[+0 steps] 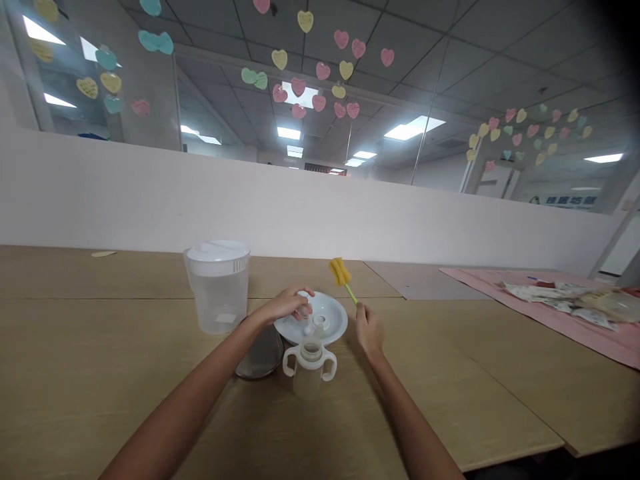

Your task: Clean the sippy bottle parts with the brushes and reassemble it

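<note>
My right hand (369,330) is closed around the thin green handle of a sponge brush (341,272), whose yellow sponge head points up. Over the left part of a white plate (336,313) my left hand (290,305) reaches, fingers bent and apart; I make out nothing held in them. Small white bottle parts (319,324) lie on the plate just below those fingers. In front of the plate, an uncapped clear baby bottle (310,373) with two white side handles stands upright. A dark-rimmed grey container (261,353) sits under my left forearm, which partly hides it.
A lidded clear plastic pitcher (220,293) with liquid stands left of the plate. At the far right, a pink cloth (480,280) bears papers and plastic packaging (595,307). Behind the wooden table (125,373) rises a white low wall (300,213) with glass above.
</note>
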Motion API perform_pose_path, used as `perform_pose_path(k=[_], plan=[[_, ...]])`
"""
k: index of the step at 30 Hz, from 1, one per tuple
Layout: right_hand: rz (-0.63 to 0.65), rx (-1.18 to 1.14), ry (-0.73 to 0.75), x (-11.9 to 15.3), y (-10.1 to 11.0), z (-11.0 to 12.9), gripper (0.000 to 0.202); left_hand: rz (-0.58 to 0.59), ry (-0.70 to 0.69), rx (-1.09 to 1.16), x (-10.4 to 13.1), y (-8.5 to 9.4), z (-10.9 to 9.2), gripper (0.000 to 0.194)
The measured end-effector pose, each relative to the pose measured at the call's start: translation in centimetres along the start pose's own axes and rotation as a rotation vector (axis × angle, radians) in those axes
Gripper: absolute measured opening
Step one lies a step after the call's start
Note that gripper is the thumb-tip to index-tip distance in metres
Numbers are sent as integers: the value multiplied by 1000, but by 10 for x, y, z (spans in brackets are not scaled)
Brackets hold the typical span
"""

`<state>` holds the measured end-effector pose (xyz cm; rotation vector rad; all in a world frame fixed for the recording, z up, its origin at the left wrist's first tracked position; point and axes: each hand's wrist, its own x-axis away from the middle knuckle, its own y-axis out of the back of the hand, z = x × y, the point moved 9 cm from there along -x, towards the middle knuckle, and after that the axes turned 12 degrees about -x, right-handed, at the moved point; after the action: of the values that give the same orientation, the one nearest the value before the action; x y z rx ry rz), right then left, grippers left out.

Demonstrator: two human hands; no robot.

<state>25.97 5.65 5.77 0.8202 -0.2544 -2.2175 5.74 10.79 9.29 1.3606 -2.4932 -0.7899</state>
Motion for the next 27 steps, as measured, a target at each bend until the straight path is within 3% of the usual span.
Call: perform_pose_path(k=[3, 7, 9, 14, 21, 24, 27], plan=[[53, 71, 103, 5, -7, 10, 50, -55, -47, 251, -4, 8, -3, 26], [46, 137, 152, 6, -8, 11, 48, 2, -77, 531, -6, 6, -10, 29], [26, 156, 171, 6, -6, 11, 49, 4, -95, 569, -3, 6, -17, 27], [5, 200, 302, 9, -4, 19, 50, -142, -105, 415, 9, 14, -29, 27], [-5, 250, 572, 21, -1, 36, 41, -519, -73, 112, 23, 47, -31, 34], [-12, 241, 624, 24, 0, 41, 39, -586, -94, 88, 24, 54, -32, 35], [-60, 221, 571, 22, 4, 39, 39, -608, -124, 54, 25, 63, -33, 37]])
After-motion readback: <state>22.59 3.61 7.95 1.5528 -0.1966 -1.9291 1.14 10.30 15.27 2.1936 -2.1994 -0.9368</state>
